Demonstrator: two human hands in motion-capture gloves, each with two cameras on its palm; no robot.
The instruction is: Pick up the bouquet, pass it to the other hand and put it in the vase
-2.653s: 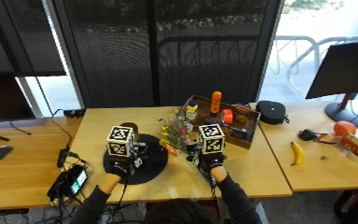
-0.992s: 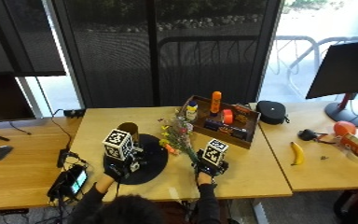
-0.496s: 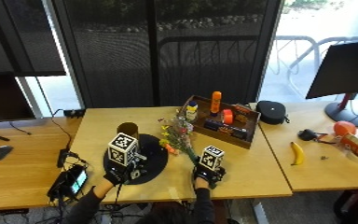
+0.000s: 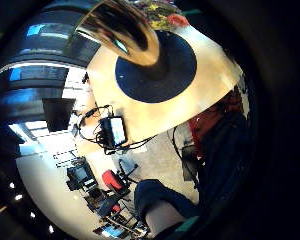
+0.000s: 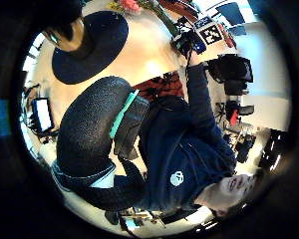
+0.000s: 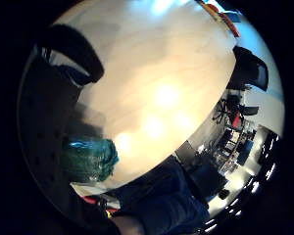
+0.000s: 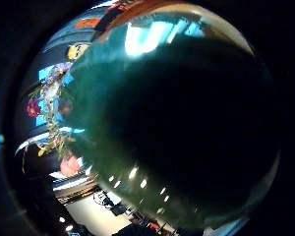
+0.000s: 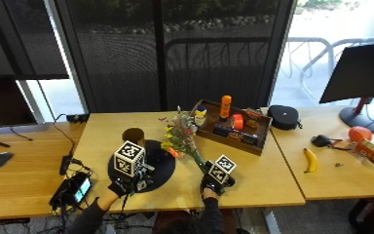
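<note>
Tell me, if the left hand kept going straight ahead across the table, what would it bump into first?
Probably the brown vase. The left hand points up the black round mat, and the vase stands at the mat's far edge, roughly in that line. Depth is hard to judge.

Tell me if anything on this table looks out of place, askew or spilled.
Nothing is spilled or damaged. The bouquet lies flat on the table beside the round dark mat, its stem end by the right hand, while the vase stands upright and without flowers. A lone banana lies on the neighbouring table.
</note>
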